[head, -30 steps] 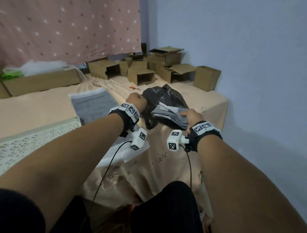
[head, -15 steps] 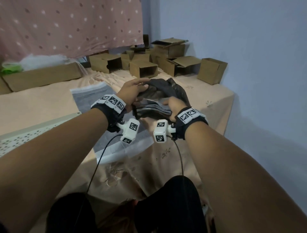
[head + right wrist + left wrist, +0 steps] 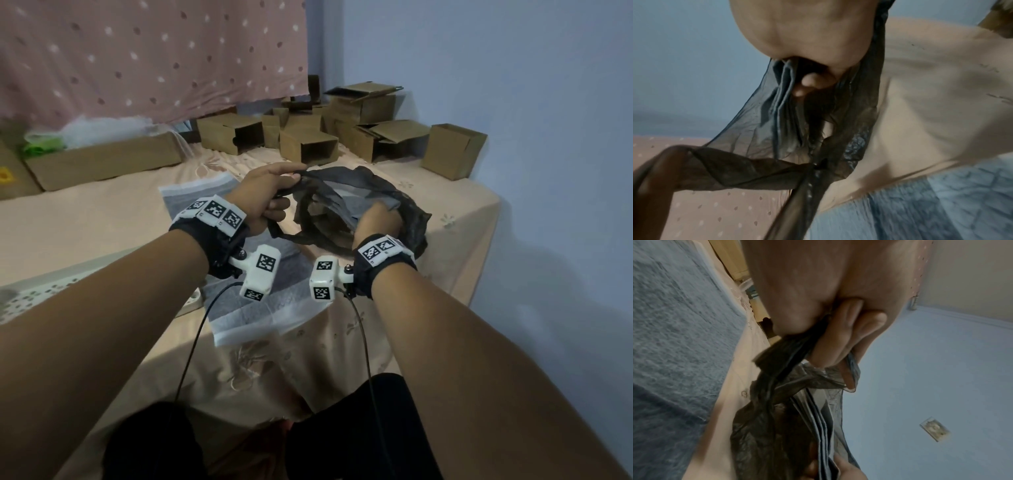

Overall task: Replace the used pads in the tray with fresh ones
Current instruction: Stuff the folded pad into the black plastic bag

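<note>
My left hand (image 3: pixel 270 192) grips the rim and handle of a thin black plastic bag (image 3: pixel 412 219) and holds its mouth up and open above the table. My right hand (image 3: pixel 378 222) is inside that mouth, gripping a folded wad of grey pads (image 3: pixel 352 202). In the left wrist view, curled fingers (image 3: pixel 838 337) clamp the bunched bag (image 3: pixel 777 418), with the folded pads (image 3: pixel 824 426) below. The right wrist view has fingertips (image 3: pixel 813 84) pinching the pads (image 3: pixel 783 100) behind the bag's film (image 3: pixel 735 170). A flat grey pad (image 3: pixel 270 308) with white borders lies under my wrists. The white perforated tray (image 3: pixel 41 294) is at the left.
Several open cardboard boxes (image 3: pixel 308 147) crowd the table's back right corner, and a long flat carton (image 3: pixel 102 161) lies at the back left. The table's right edge (image 3: pixel 486 240) runs near a blue wall. My knees are below the front edge.
The right hand has carried the folded pads from beside the bag into its mouth. The left hand has shifted from a fist on the bag to pulling its rim up and open.
</note>
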`<action>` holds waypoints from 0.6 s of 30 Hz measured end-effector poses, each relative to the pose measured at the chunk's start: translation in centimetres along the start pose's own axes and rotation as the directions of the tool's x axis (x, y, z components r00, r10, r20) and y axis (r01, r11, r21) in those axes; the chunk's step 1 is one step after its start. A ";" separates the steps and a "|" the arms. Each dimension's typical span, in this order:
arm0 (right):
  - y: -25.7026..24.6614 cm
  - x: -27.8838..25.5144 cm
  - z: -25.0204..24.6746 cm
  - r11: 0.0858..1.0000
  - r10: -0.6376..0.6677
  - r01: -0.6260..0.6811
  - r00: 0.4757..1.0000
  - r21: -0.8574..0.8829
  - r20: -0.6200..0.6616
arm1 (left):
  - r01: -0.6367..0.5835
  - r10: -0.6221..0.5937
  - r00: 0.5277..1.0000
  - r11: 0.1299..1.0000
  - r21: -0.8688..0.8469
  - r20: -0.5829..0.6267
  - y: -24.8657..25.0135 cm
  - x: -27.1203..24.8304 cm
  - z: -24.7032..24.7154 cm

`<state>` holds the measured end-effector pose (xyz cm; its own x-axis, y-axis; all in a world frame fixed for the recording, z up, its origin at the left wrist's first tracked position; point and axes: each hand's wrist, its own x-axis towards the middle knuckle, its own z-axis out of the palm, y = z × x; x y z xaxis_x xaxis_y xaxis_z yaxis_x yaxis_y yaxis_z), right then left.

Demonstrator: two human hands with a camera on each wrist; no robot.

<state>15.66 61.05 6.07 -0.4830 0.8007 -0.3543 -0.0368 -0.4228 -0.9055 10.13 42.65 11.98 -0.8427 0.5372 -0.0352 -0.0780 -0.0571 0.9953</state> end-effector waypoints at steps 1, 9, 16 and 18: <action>0.1 0.4 0.2 0.994 -0.066 0.067 0.998 -0.082 0.020 | 0.002 -0.002 1.000 1.000 0.004 0.020 0.1 -0.1 0.0; 0.6 -0.1 1.8 0.953 0.232 -0.299 0.812 0.042 0.536 | -0.009 0.008 1.000 1.000 0.008 0.023 1.0 -0.1 -0.2; 2.0 1.6 1.1 0.779 0.021 0.269 0.892 -0.567 0.452 | 0.014 -0.010 0.989 0.999 0.028 -0.149 -0.1 0.7 0.5; 1.7 1.6 0.2 0.517 -0.161 0.528 0.833 -0.673 0.530 | 0.018 -0.005 0.982 0.998 0.065 -0.188 -0.4 0.7 1.1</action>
<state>14.67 61.55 4.00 -0.8596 0.5103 -0.0251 0.3147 0.4902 -0.8128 10.14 44.00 11.67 -0.9273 0.3699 -0.0570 -0.0583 0.0076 0.9983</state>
